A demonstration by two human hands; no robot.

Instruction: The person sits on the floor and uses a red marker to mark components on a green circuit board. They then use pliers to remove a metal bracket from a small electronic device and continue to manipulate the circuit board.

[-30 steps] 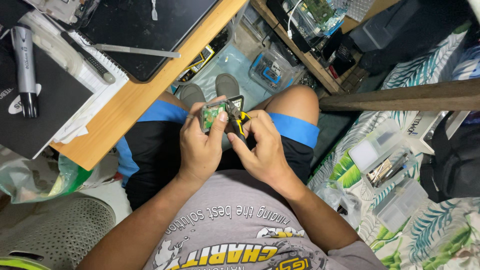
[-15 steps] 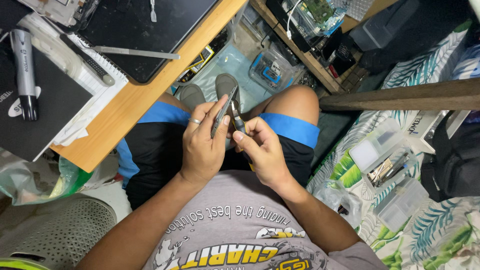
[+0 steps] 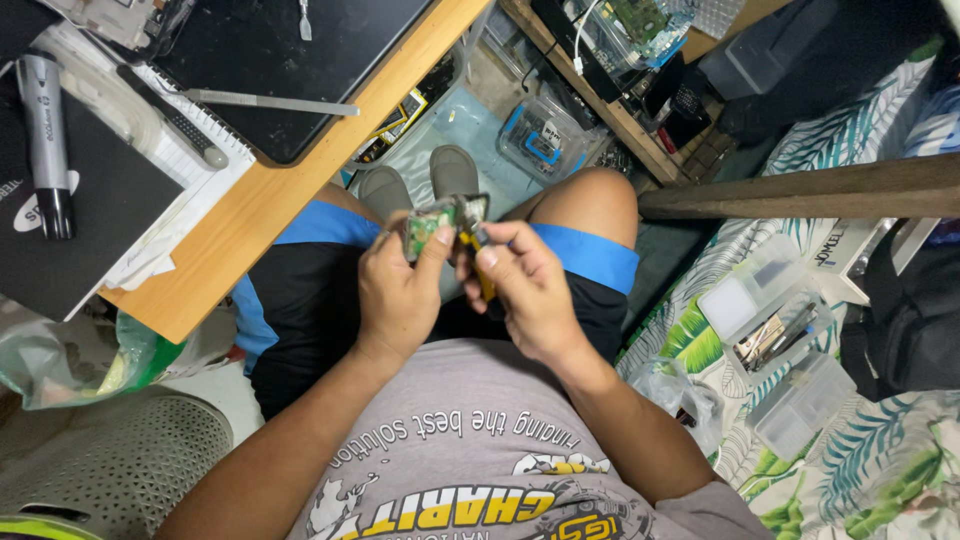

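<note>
I sit with both hands raised over my lap. My left hand pinches a small green circuit board between thumb and fingers, its face tilted toward me. My right hand grips a small tool with a yellow handle, and the tool's metal tip touches the board's right edge. The two hands are close together, almost touching. My palm hides most of the tool's handle.
A wooden desk edge runs at the left, bearing a black laptop, a notebook, a pen and a grey marker. Clear plastic boxes lie on leaf-patterned bedding at the right. A wooden beam crosses right of my knee. Floor clutter lies below my feet.
The board has been turned in my left hand: flat face up, then edge-on, now its green face shows again. Both hands stayed over my lap.
</note>
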